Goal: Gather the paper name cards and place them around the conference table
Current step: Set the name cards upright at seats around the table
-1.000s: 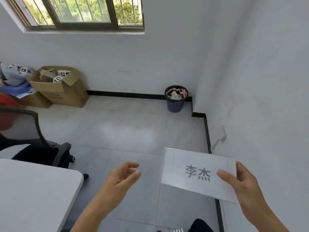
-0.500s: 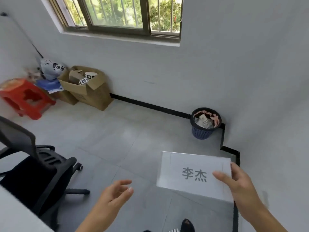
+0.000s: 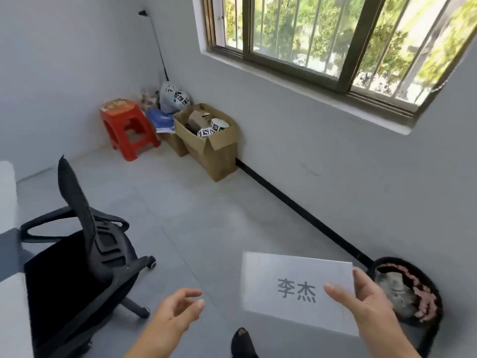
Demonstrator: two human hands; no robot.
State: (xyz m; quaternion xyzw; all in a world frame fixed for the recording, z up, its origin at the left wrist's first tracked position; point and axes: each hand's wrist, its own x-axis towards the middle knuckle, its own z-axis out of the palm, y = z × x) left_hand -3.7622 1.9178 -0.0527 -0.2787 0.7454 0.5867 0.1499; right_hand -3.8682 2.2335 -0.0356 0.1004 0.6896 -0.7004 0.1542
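Grey-tiled room has swung round: window wall now ahead, we've turned left w/ card in hand.
Our right hand [image 3: 366, 303] grips the name card [image 3: 296, 290] by its right edge, held in the air above the floor; left hand [image 3: 175, 313] empty, fingers loose. Chair [image 3: 77, 254] & bench [image 3: 10, 254] edge now at left, bin [image 3: 413, 293] beside the card — prob. heading to next seat, card not placed yet.

Single head-worn view, downward over floor [image 3: 196, 202] toward window wall [image 3: 322, 140].
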